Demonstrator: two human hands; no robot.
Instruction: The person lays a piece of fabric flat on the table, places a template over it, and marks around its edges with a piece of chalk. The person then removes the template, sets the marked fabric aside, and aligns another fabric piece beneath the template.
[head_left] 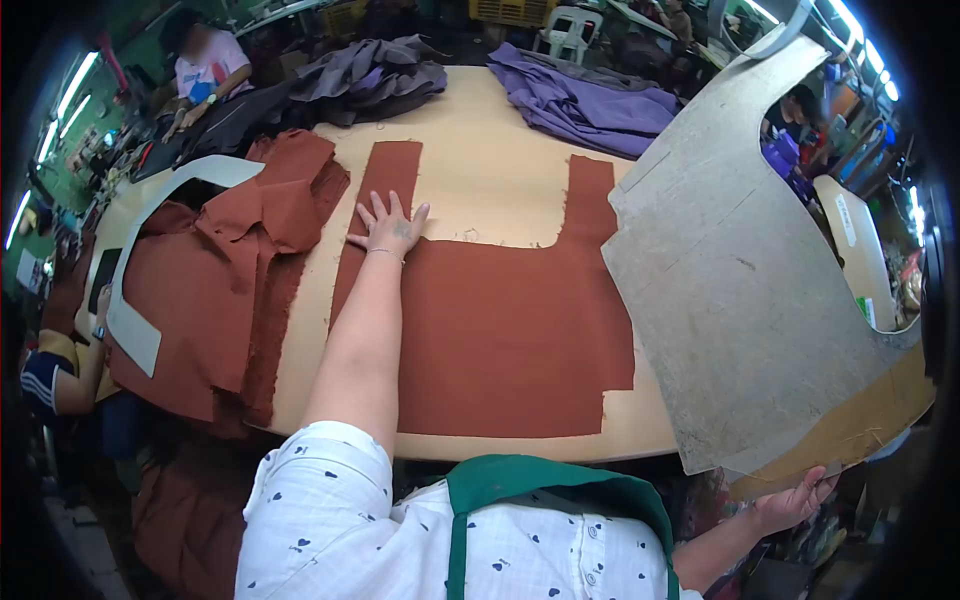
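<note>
A rust-brown fabric piece [510, 340] with a wide notch in its far edge lies flat on the table. My left hand [388, 225] rests on its left strip, palm down, fingers spread. At the right, my right hand [795, 502] grips the lower edge of a large grey pattern template [725, 250], which is raised and tilted beside the fabric. The template has a curved cutout and a brown strip [850, 420] along its bottom. Some of my right fingers are hidden behind it.
On the left is a pile of rust-brown fabric [190, 290] with a curved white template [135, 300] on it. Dark grey cloth [370, 80] and purple cloth [590, 100] lie at the far side of the table [465, 110]. Other people [210, 70] are around, one seated at left.
</note>
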